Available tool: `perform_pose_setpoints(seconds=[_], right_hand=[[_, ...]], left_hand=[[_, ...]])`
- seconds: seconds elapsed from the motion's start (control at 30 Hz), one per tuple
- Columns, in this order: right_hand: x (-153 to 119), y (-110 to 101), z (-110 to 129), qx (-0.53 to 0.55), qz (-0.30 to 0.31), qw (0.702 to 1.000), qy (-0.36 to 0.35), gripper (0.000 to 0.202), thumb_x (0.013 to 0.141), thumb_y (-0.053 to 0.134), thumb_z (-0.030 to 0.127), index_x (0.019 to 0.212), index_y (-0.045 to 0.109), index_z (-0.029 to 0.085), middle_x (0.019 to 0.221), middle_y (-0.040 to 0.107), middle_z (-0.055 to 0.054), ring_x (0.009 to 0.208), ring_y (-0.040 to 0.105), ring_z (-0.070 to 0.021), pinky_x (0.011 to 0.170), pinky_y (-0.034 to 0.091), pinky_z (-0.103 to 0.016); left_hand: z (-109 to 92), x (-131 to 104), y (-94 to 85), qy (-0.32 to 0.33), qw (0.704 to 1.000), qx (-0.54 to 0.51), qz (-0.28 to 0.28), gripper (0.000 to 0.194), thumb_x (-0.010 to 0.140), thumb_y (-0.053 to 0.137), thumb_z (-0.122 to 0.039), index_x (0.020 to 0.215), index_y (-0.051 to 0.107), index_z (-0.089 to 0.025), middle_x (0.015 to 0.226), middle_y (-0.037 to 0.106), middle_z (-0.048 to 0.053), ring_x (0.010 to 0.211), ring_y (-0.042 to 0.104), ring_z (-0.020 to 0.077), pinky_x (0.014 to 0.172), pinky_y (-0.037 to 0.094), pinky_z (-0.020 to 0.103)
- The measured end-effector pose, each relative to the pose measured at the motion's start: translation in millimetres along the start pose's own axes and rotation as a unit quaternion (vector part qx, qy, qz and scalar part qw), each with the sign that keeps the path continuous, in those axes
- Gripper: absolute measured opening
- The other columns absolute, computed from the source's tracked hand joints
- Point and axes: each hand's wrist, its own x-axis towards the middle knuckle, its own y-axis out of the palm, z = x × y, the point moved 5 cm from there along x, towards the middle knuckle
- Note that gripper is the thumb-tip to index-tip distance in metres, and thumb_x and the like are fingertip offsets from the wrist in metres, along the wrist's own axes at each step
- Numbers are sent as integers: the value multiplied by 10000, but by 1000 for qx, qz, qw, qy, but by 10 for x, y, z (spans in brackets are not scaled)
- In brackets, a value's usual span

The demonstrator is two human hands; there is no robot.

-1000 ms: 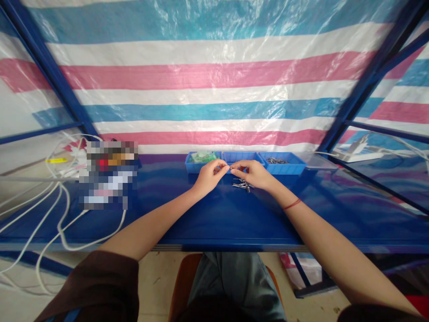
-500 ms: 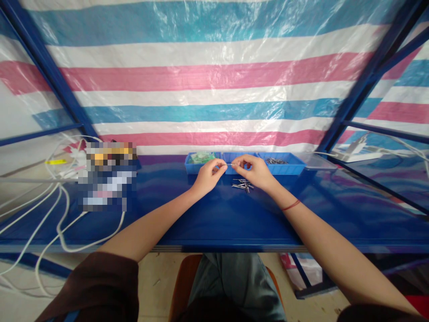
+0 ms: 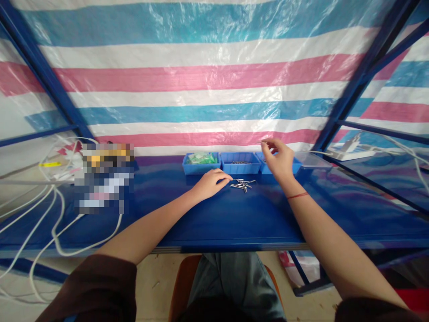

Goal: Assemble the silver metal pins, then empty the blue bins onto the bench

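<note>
My left hand [image 3: 212,184] is low over the table, its thumb and forefinger closed together at the end of a metal pin at the left edge of a small pile of metal pins [image 3: 246,185]. Raised above the right-hand blue bin [image 3: 296,167] is my right hand [image 3: 279,160], pinching a thin metal pin [image 3: 258,142] that points left. The middle blue bin [image 3: 240,169] holds some metal pieces. In the left blue bin [image 3: 201,169] lie green and clear plastic bags [image 3: 201,158]. My right hand partly hides the right bin's contents.
The blue table [image 3: 214,223] has a clear plastic lid [image 3: 318,162] at the back right. White cables [image 3: 60,223] and blurred-out items [image 3: 103,188] take up the left side. Blue metal posts [image 3: 355,85] and a striped tarp [image 3: 208,80] enclose the back.
My hands have come apart from the thin piece held between them. The right hand has moved up and right with a pin; the left has dropped to the pile.
</note>
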Motion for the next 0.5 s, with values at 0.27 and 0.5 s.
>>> perform_pose_setpoints(seconds=[0.27, 0.5], right_hand=[[85, -110, -396, -169, -18, 985, -28, 279, 747, 550, 240, 989, 655, 150, 944, 680, -124, 800, 595, -245, 817, 446, -427], [-28, 142, 142, -54, 162, 982, -77, 188, 790, 516, 248, 854, 674, 169, 819, 691, -78, 716, 604, -202, 708, 463, -335]], left_hand=[[-159, -16, 146, 77, 992, 54, 82, 238, 891, 507, -265, 1057, 678, -257, 1175, 642, 38, 1066, 586, 197, 935, 426, 366], [-166, 8, 131, 51, 997, 39, 36, 168, 873, 523, -191, 893, 689, -203, 932, 701, 48, 899, 634, 191, 863, 453, 331]])
